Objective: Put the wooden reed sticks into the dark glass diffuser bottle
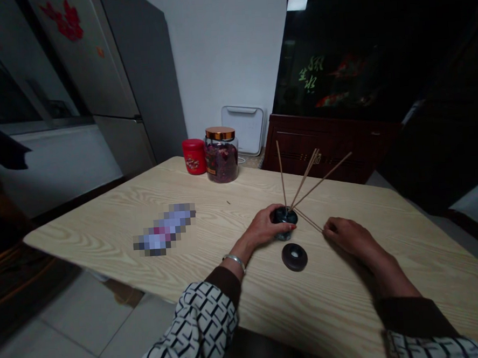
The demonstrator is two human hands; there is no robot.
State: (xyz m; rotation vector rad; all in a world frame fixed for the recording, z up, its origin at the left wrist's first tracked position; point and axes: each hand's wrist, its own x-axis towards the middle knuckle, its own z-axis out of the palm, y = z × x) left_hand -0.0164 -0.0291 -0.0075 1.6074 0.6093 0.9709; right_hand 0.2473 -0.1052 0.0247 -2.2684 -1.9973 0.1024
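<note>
A small dark glass diffuser bottle (285,231) stands on the wooden table, with several thin reed sticks (304,181) fanning out of its neck. My left hand (266,224) is wrapped round the bottle from the left, thumb in front. On the right, my right hand (350,238) is closed, pinching the outer end of one or two reeds (309,220) that slant down from the bottle's mouth; the exact count is unclear. In front of the bottle lies a dark round ring-shaped cap (294,257) with a pale centre.
A clear jar (222,161) with a copper lid and a red canister (194,157) stand at the table's (212,278) far edge. A blurred-out flat packet (165,229) lies to the left. Behind are a refrigerator (147,71), a white panel (244,127) and a dark cabinet (322,147).
</note>
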